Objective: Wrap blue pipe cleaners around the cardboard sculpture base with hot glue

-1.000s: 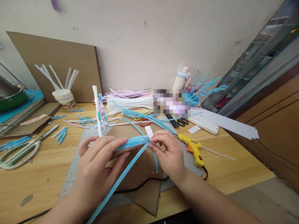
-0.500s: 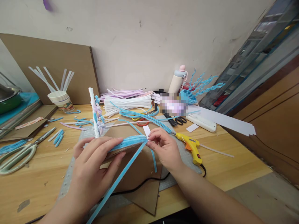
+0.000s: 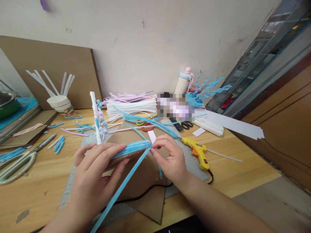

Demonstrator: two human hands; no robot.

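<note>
My left hand (image 3: 99,171) grips a piece of cardboard (image 3: 128,156) with blue pipe cleaners (image 3: 136,147) lying along its top, fingers above and thumb below. At its right end, my right hand (image 3: 168,155) pinches the blue pipe cleaner where it bends round the corner. One long loose blue strand (image 3: 121,191) runs from that corner down to the lower left. Just behind the right fingertips is a small white card (image 3: 152,136). A white post with blue and lilac pipe-cleaner twists (image 3: 97,119) stands beyond my left hand.
A yellow glue gun (image 3: 199,152) lies to the right, its cord trailing. Green-handled scissors (image 3: 26,160) rest at the left. Paper cups (image 3: 60,105) holding white sticks, bundled white pipe cleaners (image 3: 131,108) and a bottle (image 3: 183,82) stand along the back. Cardboard (image 3: 141,181) lies beneath my hands.
The view has shifted slightly. My right hand stays at the corner, its fingers a little closer over the pipe cleaner; the left hand keeps its hold.
</note>
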